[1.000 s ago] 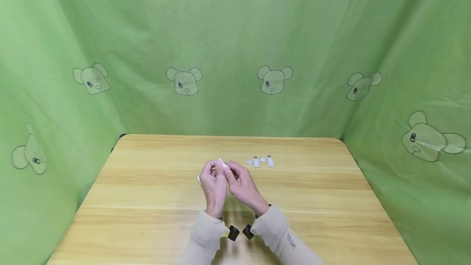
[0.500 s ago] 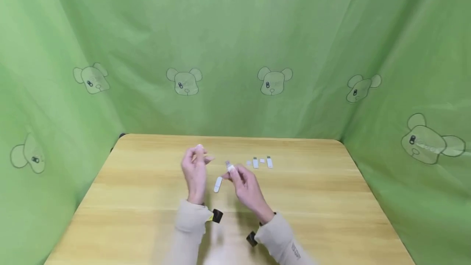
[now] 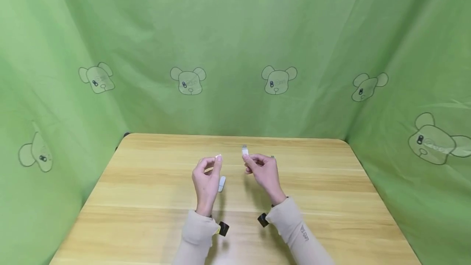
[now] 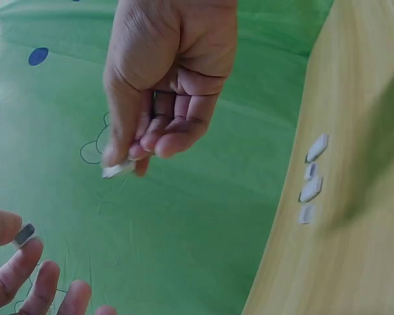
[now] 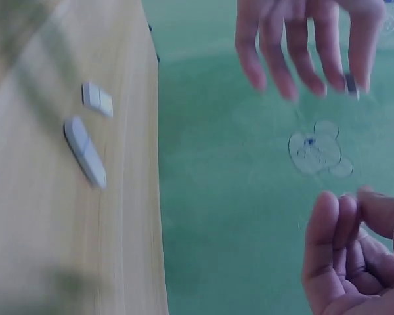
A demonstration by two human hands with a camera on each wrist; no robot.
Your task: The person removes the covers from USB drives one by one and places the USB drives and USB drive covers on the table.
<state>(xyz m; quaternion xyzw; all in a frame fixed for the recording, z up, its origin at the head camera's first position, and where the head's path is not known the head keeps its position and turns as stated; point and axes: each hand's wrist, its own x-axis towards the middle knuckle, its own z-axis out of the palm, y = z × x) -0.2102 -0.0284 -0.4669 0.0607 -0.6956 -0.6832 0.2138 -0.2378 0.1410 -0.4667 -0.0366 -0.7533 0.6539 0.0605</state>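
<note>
My left hand [image 3: 207,179] pinches a small white cap [image 3: 218,157] between thumb and fingertips; its dark opening shows in the left wrist view. To its right, my right hand [image 3: 265,173] grips a white USB stick [image 3: 245,150] with the metal plug uncovered and pointing away from me. In the left wrist view the stick [image 4: 118,170] juts from the right hand's fingertips. Both hands are raised over the table, apart from each other. A capped white USB stick [image 3: 222,184] lies on the table just right of my left hand.
Beyond the right hand, uncapped sticks [image 4: 310,189] and loose caps [image 4: 306,214] lie in a row; the hand hides most of them in the head view. A second, shorter-looking white piece [image 5: 97,99] lies near the capped stick. Green curtains [image 3: 235,44] surround the wooden table [image 3: 331,199].
The hands have parted from each other, the cap now separate from the USB stick. Since half a second ago, the left hand has come back rightward, while the right hand has moved right and forward.
</note>
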